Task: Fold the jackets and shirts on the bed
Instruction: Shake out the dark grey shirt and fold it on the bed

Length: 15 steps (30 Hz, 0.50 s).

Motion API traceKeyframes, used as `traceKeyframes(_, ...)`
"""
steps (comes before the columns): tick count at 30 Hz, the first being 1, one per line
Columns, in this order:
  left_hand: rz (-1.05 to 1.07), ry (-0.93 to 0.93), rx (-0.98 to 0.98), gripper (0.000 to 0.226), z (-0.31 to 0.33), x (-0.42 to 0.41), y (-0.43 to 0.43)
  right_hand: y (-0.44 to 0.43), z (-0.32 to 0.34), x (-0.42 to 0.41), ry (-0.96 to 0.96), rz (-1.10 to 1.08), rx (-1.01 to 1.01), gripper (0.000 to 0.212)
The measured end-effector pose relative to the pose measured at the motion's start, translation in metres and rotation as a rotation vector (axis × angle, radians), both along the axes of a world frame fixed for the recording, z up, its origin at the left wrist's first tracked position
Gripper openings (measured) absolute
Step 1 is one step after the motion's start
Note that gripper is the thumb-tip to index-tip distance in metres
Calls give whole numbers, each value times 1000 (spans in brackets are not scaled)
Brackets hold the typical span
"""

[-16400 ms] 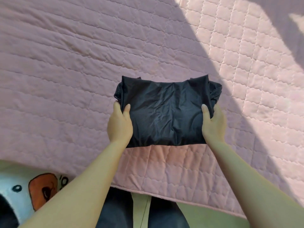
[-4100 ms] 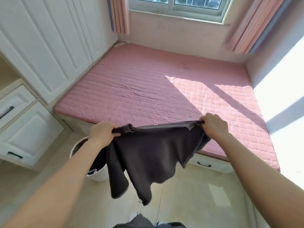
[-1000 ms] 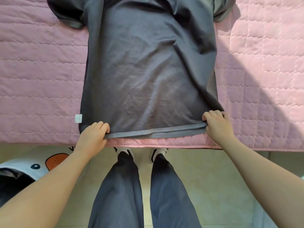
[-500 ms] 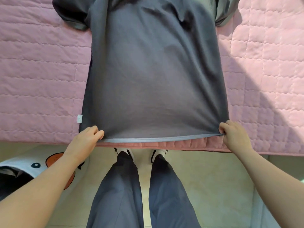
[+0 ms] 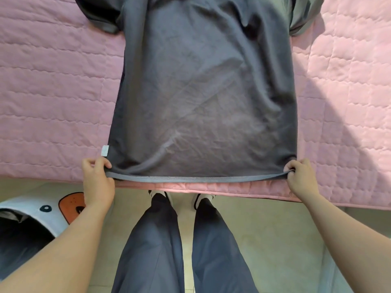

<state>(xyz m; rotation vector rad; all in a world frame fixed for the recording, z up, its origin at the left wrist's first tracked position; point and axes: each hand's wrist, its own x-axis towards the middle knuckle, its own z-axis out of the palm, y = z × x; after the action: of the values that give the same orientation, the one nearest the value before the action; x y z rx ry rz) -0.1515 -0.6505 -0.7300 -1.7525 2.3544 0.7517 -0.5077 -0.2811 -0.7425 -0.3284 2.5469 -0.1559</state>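
A dark grey short-sleeved shirt [image 5: 203,98] lies spread flat on the pink quilted bed [image 5: 53,102], hem toward me, collar out of view at the top. My left hand [image 5: 96,178] pinches the hem's left corner, just below a small white label [image 5: 105,150]. My right hand [image 5: 300,176] pinches the hem's right corner. The hem is pulled taut between both hands along the bed's front edge. Both sleeves lie out to the sides at the top.
A white laundry basket [image 5: 42,210] with a cartoon face stands on the floor at the lower left, dark clothes inside. My legs and shoes stand against the bed's front edge. Sunlight falls on the right part of the bed.
Both hands have moved outward along the hem to its corners, pulling the shirt wider and flatter. The earlier black folded garment is out of view.
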Motion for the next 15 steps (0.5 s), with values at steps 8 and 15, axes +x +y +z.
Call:
traceKeyframes(8, 408, -2, 45, 42, 0, 28, 12, 32, 12, 39, -14, -384, 74, 41)
traceKeyframes(15, 168, -379, 153, 34, 4, 6, -7, -13, 23, 31, -51, -159, 268, 33)
